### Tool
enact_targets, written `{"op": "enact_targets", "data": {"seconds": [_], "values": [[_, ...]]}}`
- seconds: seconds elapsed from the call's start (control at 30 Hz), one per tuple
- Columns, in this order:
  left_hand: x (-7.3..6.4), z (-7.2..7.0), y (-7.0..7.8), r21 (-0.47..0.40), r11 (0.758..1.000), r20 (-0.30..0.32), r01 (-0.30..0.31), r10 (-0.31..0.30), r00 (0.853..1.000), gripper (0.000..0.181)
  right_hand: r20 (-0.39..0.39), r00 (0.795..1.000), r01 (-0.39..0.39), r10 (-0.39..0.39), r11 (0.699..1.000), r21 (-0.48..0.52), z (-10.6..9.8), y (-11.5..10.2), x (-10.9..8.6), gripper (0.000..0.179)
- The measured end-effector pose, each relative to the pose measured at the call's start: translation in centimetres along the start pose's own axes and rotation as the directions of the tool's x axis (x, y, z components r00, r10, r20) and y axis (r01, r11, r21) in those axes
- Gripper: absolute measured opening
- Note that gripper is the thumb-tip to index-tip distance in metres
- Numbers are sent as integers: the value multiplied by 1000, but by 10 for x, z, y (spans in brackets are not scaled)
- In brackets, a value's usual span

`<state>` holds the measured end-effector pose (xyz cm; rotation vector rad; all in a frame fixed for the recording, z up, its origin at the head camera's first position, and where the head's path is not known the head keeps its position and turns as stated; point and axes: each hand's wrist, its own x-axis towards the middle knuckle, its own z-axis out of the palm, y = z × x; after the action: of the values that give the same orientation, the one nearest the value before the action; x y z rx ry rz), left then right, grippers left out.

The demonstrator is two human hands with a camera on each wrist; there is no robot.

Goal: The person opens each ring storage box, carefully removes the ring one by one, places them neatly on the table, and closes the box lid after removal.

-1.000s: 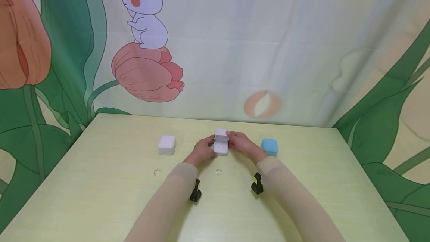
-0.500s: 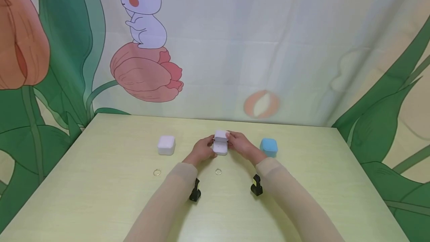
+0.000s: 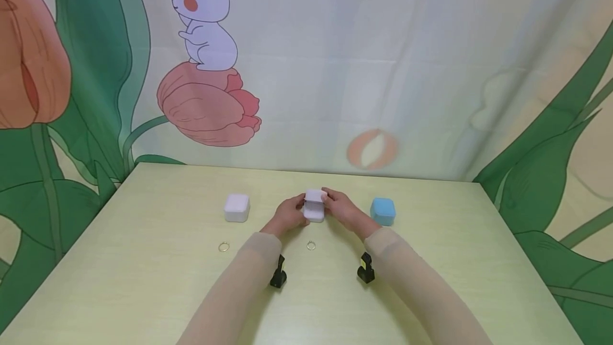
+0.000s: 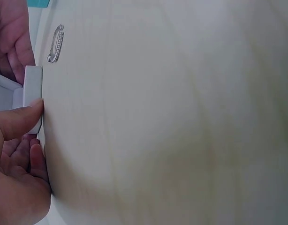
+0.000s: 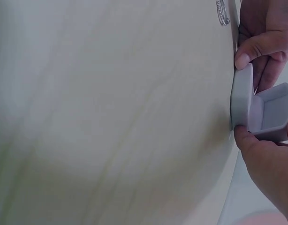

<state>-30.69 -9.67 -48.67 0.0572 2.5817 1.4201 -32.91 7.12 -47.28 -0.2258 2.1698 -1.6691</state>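
A small white ring box [image 3: 314, 213] stands near the table's back edge, its lid [image 3: 315, 196] raised partway over the base. My left hand [image 3: 289, 215] grips the base from the left, thumb along its front side in the left wrist view. From the right, my right hand [image 3: 342, 208] holds the box, its thumb at the lid's edge and a fingertip touching the base in the right wrist view. A silver-coloured ring [image 3: 311, 245] with a sparkling band lies on the table in front of the box. The far side of the box is hidden.
Left of the hands stands a closed white ring box [image 3: 237, 207], with a gold-coloured ring [image 3: 223, 247] in front of it. A closed blue ring box [image 3: 382, 211] is beside my right wrist. A printed curtain [image 3: 306, 95] hangs behind the table [image 3: 153, 281].
The lid of the middle box has tipped forward and down under my right hand, covering more of the inside. My left hand keeps its grip on the base.
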Motion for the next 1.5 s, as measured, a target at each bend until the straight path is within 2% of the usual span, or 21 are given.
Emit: {"op": "enact_targets", "data": {"seconds": [0.27, 0.67, 1.2, 1.37, 1.5], "values": [[-2, 0, 3, 35, 999, -9, -13, 13, 1000, 80, 24, 1000, 2, -2, 1000, 1, 1, -1, -3, 53], [-6, -1, 5, -1, 1000, 4, 8, -8, 1000, 79, 79, 997, 16, -17, 1000, 14, -1, 3, -3, 56], [-5, -1, 5, -1, 1000, 5, -5, 5, 1000, 78, 87, 996, 36, -25, 990, -135, -2, 6, -10, 57], [-6, -1, 5, 0, 1000, 2, -3, 3, 1000, 78, 93, 995, 49, -35, 987, -153, -2, 7, -12, 57], [-2, 0, 2, -19, 1000, 7, 5, -5, 1000, 79, 90, 995, 61, -46, 982, -181, -2, 9, -11, 58]]}}
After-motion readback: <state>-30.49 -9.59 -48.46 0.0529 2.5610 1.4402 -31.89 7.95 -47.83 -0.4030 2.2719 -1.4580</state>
